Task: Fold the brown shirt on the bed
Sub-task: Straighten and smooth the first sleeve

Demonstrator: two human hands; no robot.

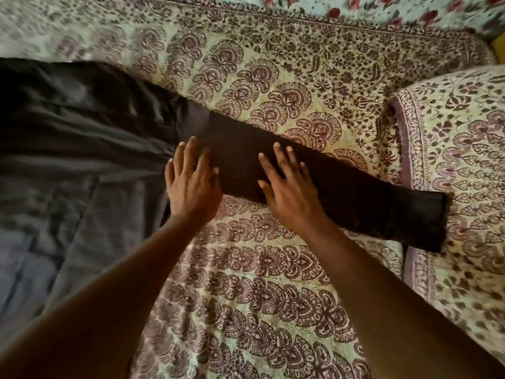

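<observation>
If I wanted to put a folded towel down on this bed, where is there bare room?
Two bare patches of bedspread: the near one between the forearms, below the sleeve, and the far one beyond the sleeve up to the floral cloth. The left is crowded by the brown shirt, the right by the pillow.

Both hands flat, palms down.
The left hand (191, 179) and right hand (289, 184) lie side by side with fingers straight and spread, pointing away from the body; both bare forearms reach forward, wrists level.
</observation>
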